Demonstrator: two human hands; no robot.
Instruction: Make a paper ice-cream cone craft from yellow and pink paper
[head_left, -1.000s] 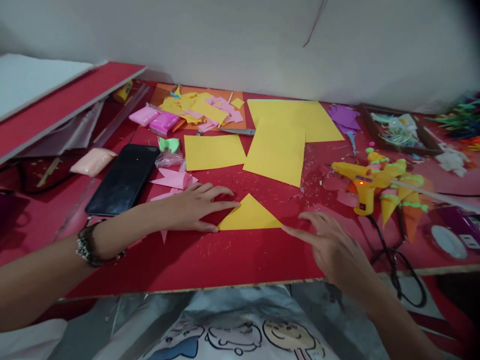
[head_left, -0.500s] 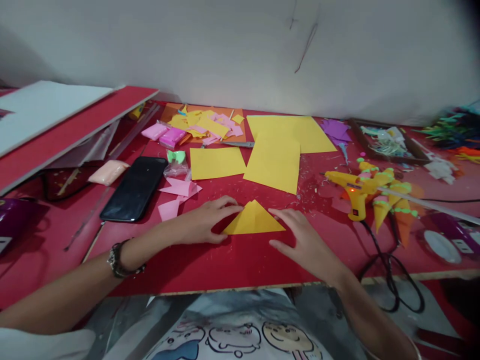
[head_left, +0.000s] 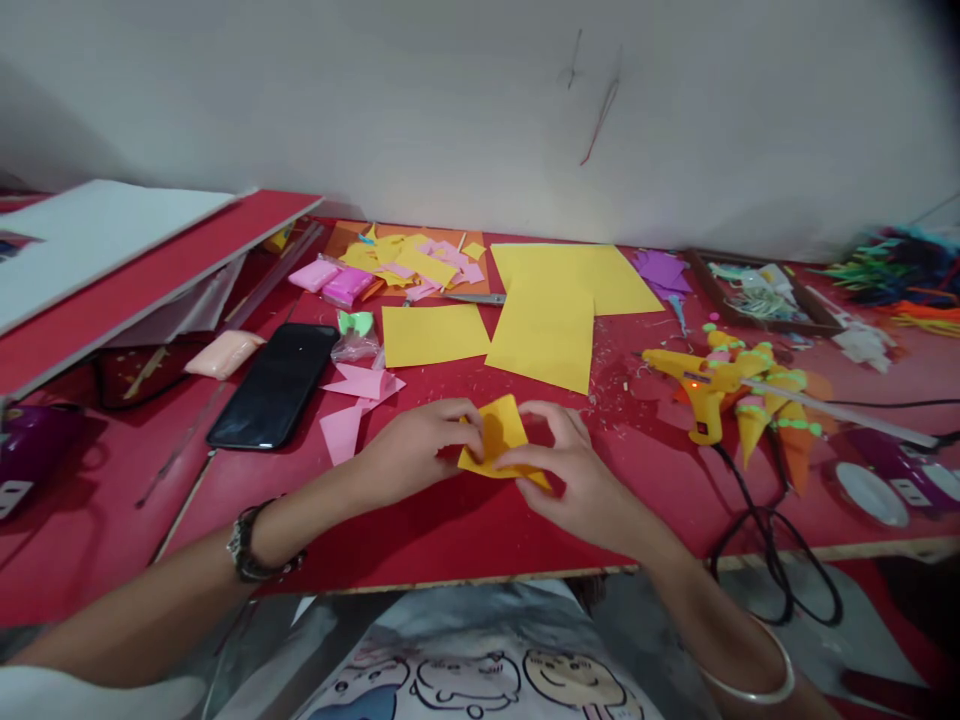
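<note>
The folded yellow paper [head_left: 501, 432], seen half a second earlier as a low triangle on the red tabletop [head_left: 450, 545], is now opened out with its upper part raised. It is held between both hands over the near middle of the tabletop, on the near side of the larger yellow sheets [head_left: 546, 330]. Its left edge is gripped by the bent, closely set fingers of the left hand [head_left: 424, 445]; its lower right part is pinched by the right hand [head_left: 585, 480], which has been brought in closer, with the index finger laid across the paper and the thumb below. A pale bangle [head_left: 780, 680] has come into view on the right forearm, while a dark bracelet [head_left: 251, 545] is worn on the left wrist. Some fingertips are hidden by the paper, and the paper's side edges are partly covered by the hands. The paper cones [head_left: 795, 440] are overlapped by the glue gun [head_left: 697, 385] and cannot be counted surely; the purple device at the left is cut off by the picture's edge. Three larger yellow sheets, one black phone [head_left: 276, 385], one glue gun, two pink packets [head_left: 349, 285] and one peach packet [head_left: 223, 355] can be counted.
</note>
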